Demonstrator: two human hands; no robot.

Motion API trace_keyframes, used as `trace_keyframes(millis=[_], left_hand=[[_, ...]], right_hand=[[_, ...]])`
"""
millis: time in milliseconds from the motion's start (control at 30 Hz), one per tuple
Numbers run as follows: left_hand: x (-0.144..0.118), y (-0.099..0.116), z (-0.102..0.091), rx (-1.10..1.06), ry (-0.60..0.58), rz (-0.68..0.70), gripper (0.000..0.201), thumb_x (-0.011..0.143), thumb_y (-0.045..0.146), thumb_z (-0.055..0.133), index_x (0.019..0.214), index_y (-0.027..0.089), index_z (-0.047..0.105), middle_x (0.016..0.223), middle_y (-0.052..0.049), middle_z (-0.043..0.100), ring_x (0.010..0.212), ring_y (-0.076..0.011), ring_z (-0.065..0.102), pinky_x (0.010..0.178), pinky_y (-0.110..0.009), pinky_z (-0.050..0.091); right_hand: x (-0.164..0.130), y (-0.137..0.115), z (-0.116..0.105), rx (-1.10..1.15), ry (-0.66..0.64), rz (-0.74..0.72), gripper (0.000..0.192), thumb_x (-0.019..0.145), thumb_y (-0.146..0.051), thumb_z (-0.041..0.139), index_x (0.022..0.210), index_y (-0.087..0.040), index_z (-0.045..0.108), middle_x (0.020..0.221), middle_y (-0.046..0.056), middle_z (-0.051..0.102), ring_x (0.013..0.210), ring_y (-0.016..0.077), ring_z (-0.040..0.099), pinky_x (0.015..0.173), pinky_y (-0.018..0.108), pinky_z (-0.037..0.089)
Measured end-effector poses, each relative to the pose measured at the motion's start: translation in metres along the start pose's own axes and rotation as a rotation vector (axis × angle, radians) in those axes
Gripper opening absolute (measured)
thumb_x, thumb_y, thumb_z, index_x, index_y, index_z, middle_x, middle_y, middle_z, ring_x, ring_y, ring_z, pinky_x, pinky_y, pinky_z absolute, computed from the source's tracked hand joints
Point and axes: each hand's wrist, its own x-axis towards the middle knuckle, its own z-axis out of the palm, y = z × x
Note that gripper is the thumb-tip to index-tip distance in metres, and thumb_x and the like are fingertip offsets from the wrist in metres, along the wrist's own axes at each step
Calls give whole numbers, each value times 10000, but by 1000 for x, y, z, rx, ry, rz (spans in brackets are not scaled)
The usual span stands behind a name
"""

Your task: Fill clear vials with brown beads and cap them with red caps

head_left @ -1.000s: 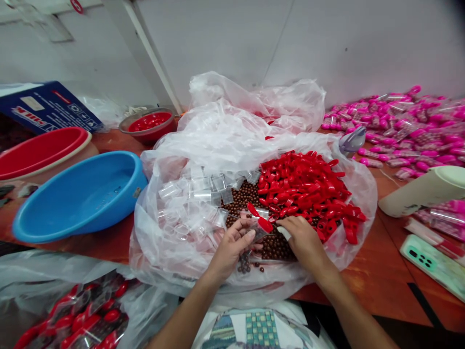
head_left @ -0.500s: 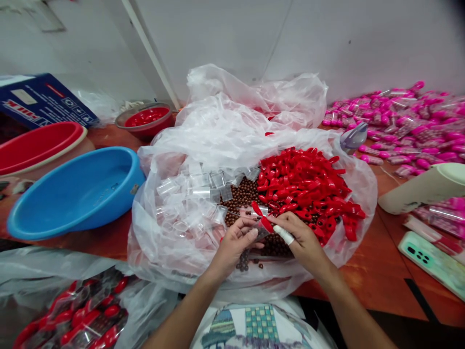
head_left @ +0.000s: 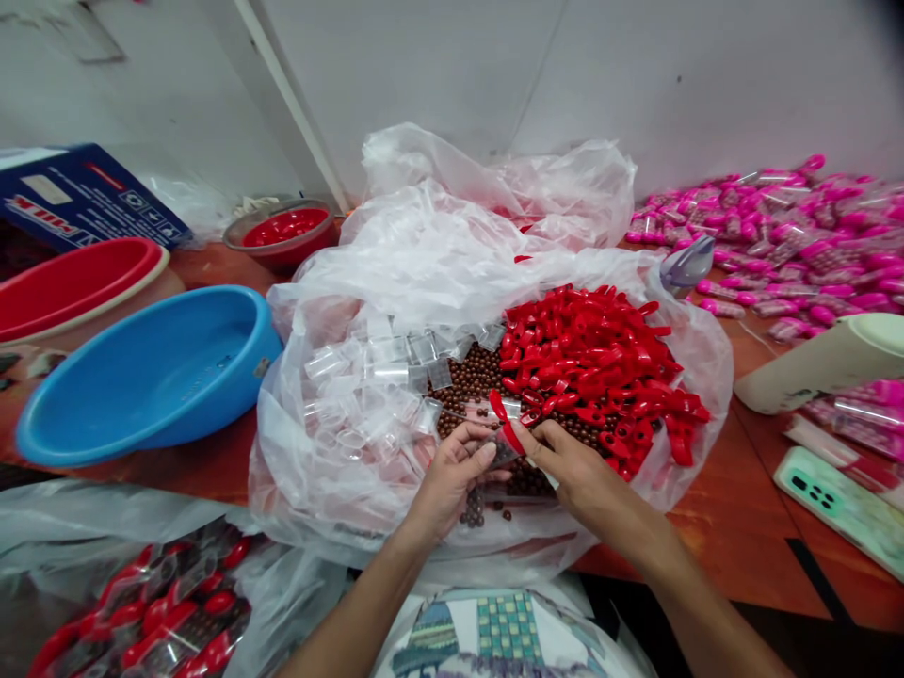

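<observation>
My left hand (head_left: 466,466) is closed round a clear plastic tube (head_left: 503,450) with dark brown balls inside. A red plastic cap (head_left: 513,437) sits at the tube's upper right end, and the fingers of my right hand (head_left: 557,452) press on it. Both hands are over a pile of small brown balls (head_left: 476,377) in an open plastic bag (head_left: 282,490). Left of the balls lie many clear tubes (head_left: 385,363); to their right is a heap of red plastic pieces (head_left: 593,348).
On the left are a blue basin (head_left: 141,377), a red basin (head_left: 77,287) and a bag of red-capped tubes (head_left: 162,612). Pink-capped tubes (head_left: 791,245), a pale cylinder (head_left: 826,367) and a phone (head_left: 847,513) lie on the right. A scoop (head_left: 686,266) rests at the bag's edge.
My right hand has turned over the cap, its fingers now bent against the cap's end; its white-wrapped finger is mostly hidden. My left hand has stayed nearly still with the tube.
</observation>
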Motion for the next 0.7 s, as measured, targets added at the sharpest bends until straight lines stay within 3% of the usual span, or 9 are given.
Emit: trace_keyframes(millis=[67,167,300,367,467,600,700], left_hand=[[0,1,1,-8,-8,3,200,742,244,660,888,169,544,890,-19,619,768,-126,608,685,-286,543],[0,2,5,-12,-27,10,192,750,222,652,890,162,536,966,-36,611,792,-130,606,683,-287,546],[2,4,8,3,-29,39,175,769,213,630,900,160,528,1000,-43,600,815,-131,600,689,-290,549],[2,4,7,12,-24,38,174,773,217,625,903,159,525,1015,-47,593,828,-136,599,695,-294,551],[1,2,8,18,-30,25,193,766,222,633,907,156,519,1034,-54,586,814,-138,602,687,-296,552],[1,-1,11,4,-15,14,205,755,218,643,896,147,513,1002,-52,592,798,-137,607,681,-290,547],[2,-3,11,-27,7,43,191,762,210,636,889,149,507,952,-37,597,789,-129,605,677,-276,539]], right_hand=[[2,1,3,108,35,15,505,817,-102,380,1281,-280,470,941,25,555,856,133,532,762,231,445],[3,4,10,344,206,176,455,801,-181,518,1247,-274,503,925,17,592,835,139,570,752,251,463],[3,4,20,620,467,376,287,707,-260,679,990,-241,631,867,9,647,793,160,604,736,288,483],[3,2,23,660,553,380,169,695,-263,696,854,-222,652,845,12,662,802,168,609,762,308,480],[5,-1,24,679,667,330,109,706,-241,692,807,-224,658,837,9,674,811,166,613,777,319,481],[6,-2,26,603,649,240,76,740,-235,665,815,-238,677,869,14,672,846,172,613,801,336,477],[4,-1,29,497,577,174,154,775,-260,634,923,-258,674,976,33,652,930,191,596,866,380,456]])
